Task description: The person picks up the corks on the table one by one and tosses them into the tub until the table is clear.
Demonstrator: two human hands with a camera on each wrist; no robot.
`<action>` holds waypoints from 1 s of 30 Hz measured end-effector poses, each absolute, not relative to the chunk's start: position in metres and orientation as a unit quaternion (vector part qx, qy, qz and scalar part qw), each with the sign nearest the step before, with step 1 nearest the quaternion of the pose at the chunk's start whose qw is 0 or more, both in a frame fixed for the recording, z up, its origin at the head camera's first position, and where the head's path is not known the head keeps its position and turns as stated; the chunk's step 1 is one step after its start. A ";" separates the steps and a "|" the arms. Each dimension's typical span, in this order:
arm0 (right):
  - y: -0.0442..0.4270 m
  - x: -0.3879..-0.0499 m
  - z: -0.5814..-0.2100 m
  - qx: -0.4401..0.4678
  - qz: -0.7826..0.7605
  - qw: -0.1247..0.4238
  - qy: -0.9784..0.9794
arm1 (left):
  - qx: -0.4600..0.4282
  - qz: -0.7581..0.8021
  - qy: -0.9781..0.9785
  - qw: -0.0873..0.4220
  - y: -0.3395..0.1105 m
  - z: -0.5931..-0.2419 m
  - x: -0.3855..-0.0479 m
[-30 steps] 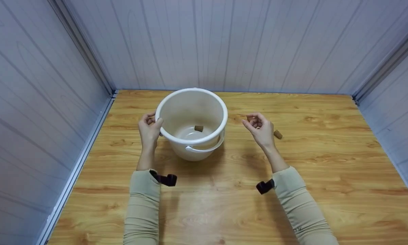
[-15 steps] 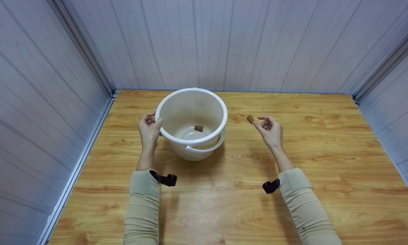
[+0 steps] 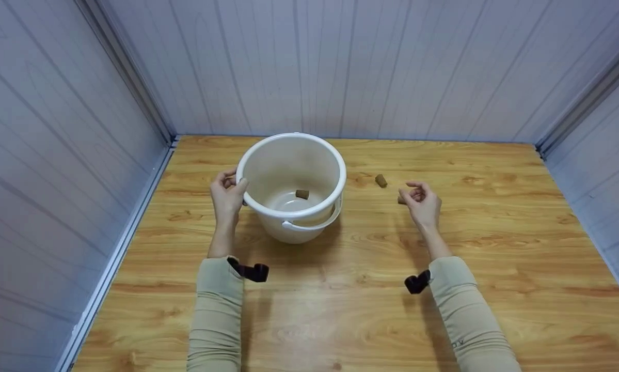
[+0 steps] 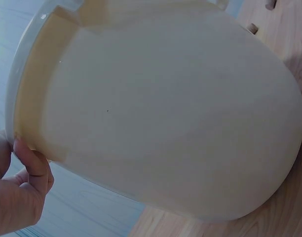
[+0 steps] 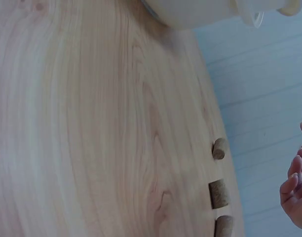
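A white bucket (image 3: 295, 230) stands on the wood-patterned tabletop, its handle (image 3: 314, 226) hanging at the front. My left hand (image 3: 227, 196) pinches its rim between thumb and fingers; in the left wrist view those fingers (image 4: 35, 168) hold the rim's edge. One cork (image 3: 302, 194) lies on the bucket's bottom. To the right, my right hand (image 3: 424, 207) hovers above the table with loosely bent fingers and nothing between them. A second cork (image 3: 381, 180) lies beyond it, and another cork (image 3: 401, 200) is half hidden under it. Three corks show in the right wrist view, the middle cork (image 5: 218, 194) among them.
Pale grey panel walls enclose the table at the back (image 3: 319, 67), left (image 3: 41, 129) and right (image 3: 608, 144). Both wrists carry dark camera mounts, the right mount (image 3: 416, 282) hanging over the wooden surface (image 3: 330, 310).
My right hand has drawn back to the right, away from the bucket, uncovering one cork and covering another. The left hand and the bucket stay where they were.
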State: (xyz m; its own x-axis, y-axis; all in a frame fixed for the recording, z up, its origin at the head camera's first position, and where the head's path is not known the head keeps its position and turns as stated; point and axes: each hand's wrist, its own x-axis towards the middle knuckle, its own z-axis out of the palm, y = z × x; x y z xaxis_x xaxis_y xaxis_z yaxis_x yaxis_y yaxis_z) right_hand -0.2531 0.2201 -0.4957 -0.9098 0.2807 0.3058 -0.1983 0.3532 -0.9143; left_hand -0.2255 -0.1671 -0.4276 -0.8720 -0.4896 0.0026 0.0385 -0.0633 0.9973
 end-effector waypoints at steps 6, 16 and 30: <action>0.230 -0.254 -0.505 -0.062 0.550 0.228 -0.801 | 0.172 -0.708 -0.659 0.185 -0.167 -0.427 -0.225; 0.244 -0.252 -0.522 -0.107 0.531 0.241 -0.806 | 0.170 -0.712 -0.656 0.183 -0.168 -0.427 -0.225; 0.264 -0.253 -0.540 -0.152 0.488 0.193 -0.838 | 0.176 -0.699 -0.670 0.176 -0.167 -0.427 -0.225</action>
